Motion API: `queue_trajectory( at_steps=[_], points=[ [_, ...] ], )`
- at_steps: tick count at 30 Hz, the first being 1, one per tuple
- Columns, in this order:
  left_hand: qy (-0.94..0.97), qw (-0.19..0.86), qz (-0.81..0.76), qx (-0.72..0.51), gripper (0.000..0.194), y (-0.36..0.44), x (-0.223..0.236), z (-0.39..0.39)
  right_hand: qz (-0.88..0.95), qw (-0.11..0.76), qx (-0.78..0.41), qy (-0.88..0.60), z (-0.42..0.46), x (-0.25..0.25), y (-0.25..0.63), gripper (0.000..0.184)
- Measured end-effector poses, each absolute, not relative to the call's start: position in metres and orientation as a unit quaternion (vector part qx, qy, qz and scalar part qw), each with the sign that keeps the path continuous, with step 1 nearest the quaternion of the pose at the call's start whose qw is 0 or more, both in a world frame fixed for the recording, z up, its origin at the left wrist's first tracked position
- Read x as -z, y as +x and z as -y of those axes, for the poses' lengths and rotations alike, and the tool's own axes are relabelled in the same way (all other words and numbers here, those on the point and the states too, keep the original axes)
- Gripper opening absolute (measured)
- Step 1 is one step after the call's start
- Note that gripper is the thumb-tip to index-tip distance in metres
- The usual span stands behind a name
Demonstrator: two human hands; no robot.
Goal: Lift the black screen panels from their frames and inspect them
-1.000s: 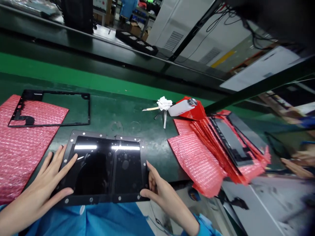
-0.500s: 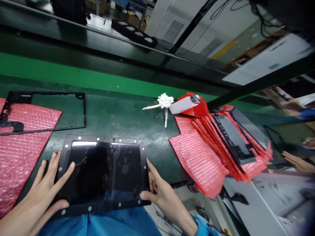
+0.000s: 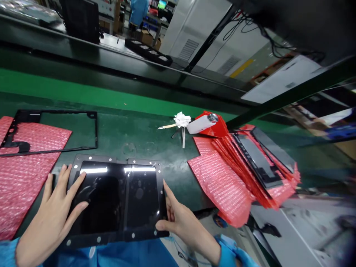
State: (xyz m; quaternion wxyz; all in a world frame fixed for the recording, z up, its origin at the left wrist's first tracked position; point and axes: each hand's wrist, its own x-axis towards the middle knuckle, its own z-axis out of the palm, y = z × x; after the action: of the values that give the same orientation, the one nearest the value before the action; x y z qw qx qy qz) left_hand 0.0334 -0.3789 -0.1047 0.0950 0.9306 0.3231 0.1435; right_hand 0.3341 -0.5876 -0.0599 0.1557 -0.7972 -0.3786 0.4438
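A black display panel [image 3: 104, 200] in a dark frame with round pale dots lies at the near edge of the green bench, over my blue clothing. My left hand [image 3: 57, 207] rests along its left side, fingers spread, with forefinger and thumb tips on the glass. At the lower right, my right hand [image 3: 178, 218] grips the panel's edge, thumb on the front face and fingers at the side, partly hidden. Behind the panel to the left, a thin empty black frame [image 3: 96, 129] lies partly over pink bubble wrap [image 3: 39, 170].
On the right, red bubble-wrap sleeves [image 3: 222, 178] are stacked with dark panels [image 3: 258, 159] on them. A white bottle [image 3: 198, 124], crumpled white tissue [image 3: 182, 119] and a thin pale-handled blade [image 3: 167, 126] sit mid-bench. A dark green post [image 3: 292, 91] slants across the right.
My left thumb has moved up from the panel's lower left edge onto the glass. My right hand keeps its grip. The view has shifted slightly, and a person's hand at far right no longer shows.
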Motion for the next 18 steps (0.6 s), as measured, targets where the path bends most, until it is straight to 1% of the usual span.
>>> queue_trajectory(
  at_steps=[4, 9, 12, 18],
  points=[
    [0.934, 0.106, -0.318, -0.126, 0.068, 0.035, 0.109, 0.379, 0.331, 0.163, -0.45, -0.813, 0.585, 0.06, 0.329, 0.116],
    [0.928, 0.146, -0.328, -0.1, 0.077, 0.04, 0.109, 0.381, 0.282, 0.173, -0.435, -0.838, 0.586, 0.064, 0.323, 0.11],
    [0.923, 0.157, -0.339, -0.088, 0.073, 0.042, 0.108, 0.381, 0.282, 0.186, -0.421, -0.842, 0.588, 0.065, 0.321, 0.104],
    [0.921, 0.146, -0.339, -0.124, 0.064, 0.045, 0.107, 0.377, 0.348, 0.232, -0.363, -0.832, 0.586, 0.069, 0.323, 0.088]
  ],
)
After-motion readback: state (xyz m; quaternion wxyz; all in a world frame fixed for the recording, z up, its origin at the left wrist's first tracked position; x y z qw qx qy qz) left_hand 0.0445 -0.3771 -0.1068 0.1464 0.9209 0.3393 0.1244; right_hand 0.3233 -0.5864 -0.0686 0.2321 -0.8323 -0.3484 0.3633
